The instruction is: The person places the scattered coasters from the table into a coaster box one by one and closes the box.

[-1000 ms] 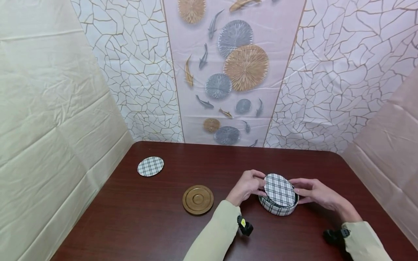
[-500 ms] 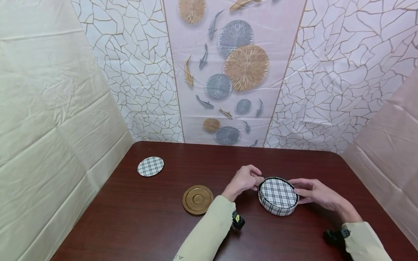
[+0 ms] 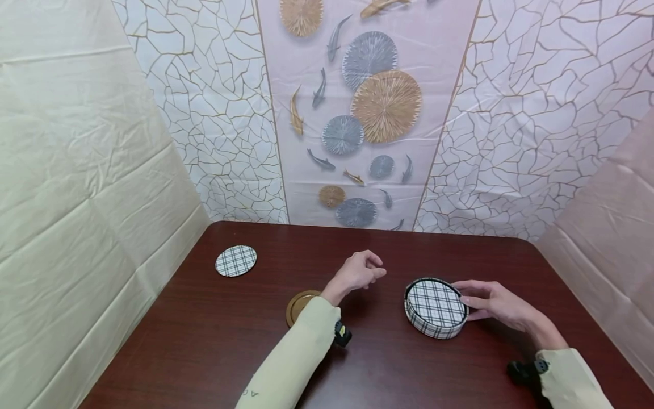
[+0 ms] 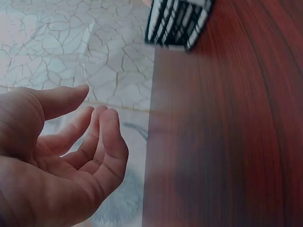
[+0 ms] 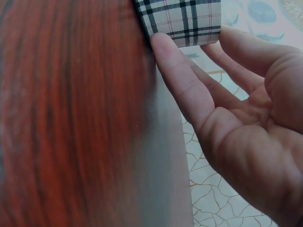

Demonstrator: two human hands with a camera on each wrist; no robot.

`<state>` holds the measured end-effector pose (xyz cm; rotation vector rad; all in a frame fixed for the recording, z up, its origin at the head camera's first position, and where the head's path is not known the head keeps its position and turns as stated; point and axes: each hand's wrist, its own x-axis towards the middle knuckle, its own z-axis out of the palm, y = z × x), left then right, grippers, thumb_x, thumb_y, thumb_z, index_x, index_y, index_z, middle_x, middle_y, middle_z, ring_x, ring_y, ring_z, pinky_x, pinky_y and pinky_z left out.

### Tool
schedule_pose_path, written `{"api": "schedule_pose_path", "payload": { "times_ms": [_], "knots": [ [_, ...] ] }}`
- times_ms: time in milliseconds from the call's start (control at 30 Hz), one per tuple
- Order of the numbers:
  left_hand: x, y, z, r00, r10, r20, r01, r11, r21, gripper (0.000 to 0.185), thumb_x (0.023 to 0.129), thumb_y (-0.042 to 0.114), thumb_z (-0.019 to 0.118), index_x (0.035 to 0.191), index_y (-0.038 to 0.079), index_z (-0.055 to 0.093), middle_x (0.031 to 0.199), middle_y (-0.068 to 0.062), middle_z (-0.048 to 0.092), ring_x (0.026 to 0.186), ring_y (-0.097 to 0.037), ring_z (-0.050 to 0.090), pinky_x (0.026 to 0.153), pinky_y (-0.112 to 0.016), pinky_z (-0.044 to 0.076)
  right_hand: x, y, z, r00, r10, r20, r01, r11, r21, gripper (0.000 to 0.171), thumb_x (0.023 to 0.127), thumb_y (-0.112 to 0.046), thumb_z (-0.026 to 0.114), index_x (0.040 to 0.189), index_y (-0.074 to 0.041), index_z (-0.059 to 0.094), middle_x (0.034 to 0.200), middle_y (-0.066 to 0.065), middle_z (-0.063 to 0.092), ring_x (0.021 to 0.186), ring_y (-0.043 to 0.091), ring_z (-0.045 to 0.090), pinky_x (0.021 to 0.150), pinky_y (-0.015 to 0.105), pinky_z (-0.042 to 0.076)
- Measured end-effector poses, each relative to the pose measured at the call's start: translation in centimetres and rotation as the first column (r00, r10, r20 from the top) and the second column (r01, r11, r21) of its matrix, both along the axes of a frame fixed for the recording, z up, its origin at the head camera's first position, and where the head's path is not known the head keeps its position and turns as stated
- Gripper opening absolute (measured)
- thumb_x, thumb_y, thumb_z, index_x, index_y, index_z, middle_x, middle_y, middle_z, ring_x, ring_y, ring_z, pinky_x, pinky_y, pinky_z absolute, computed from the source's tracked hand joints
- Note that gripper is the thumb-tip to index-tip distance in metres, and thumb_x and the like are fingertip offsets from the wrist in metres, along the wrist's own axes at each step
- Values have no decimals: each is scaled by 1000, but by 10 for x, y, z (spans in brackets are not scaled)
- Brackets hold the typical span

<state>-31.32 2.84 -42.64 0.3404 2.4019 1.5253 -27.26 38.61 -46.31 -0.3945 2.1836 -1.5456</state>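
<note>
My right hand (image 3: 503,304) holds the right side of a round plaid coaster holder (image 3: 431,328). Its fingers and thumb spread along the wall and rim, and the right wrist view shows fingertips against the plaid side (image 5: 187,21). A plaid coaster (image 3: 436,303) lies flat inside the holder; whether others lie beneath is hidden. To the holder's left, my left hand (image 3: 356,271) hovers above the table with loosely bent fingers, holding nothing. In the left wrist view, a gap separates that hand (image 4: 71,156) from the holder (image 4: 177,23).
A brown round wooden disc (image 3: 296,307) with ringed grooves lies partly hidden under the left forearm. Another plaid coaster (image 3: 236,261) rests at the table's far left. The dark red table (image 3: 194,352) meets patterned cloth walls at its back and sides.
My left hand has let go of the plaid coaster, which dropped from a tilt to lying flat in the holder. That hand then moved away leftward. My right hand stays put.
</note>
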Motion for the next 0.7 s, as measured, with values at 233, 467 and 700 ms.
{"api": "schedule_pose_path", "payload": {
  "times_ms": [233,467,700],
  "knots": [
    [-10,-33,0,999,41,-13,-42,997,-71,22,92,25,69,109,12,62,88,-3,66,87,-33,67,63,-33,56,0,0,1,1000,12,-13,-12,1000,-3,55,99,-13,57,144,10,36,128,5,59,104,17,67,84,44,58],
    [-15,-65,-3,997,71,-40,-76,986,-145,22,93,26,68,110,12,61,91,-5,65,87,-31,67,60,-31,52,1,0,1,1000,17,-14,-17,1000,-10,53,100,-12,56,144,10,36,126,1,60,104,17,67,85,44,58],
    [-18,-100,-4,992,108,-65,-119,974,-194,27,94,24,67,115,8,59,91,-7,66,83,-32,67,59,-31,52,0,1,-1,1000,26,-7,-26,999,-23,54,100,-12,56,144,9,36,128,1,59,105,18,67,85,45,58]
  ]
}}
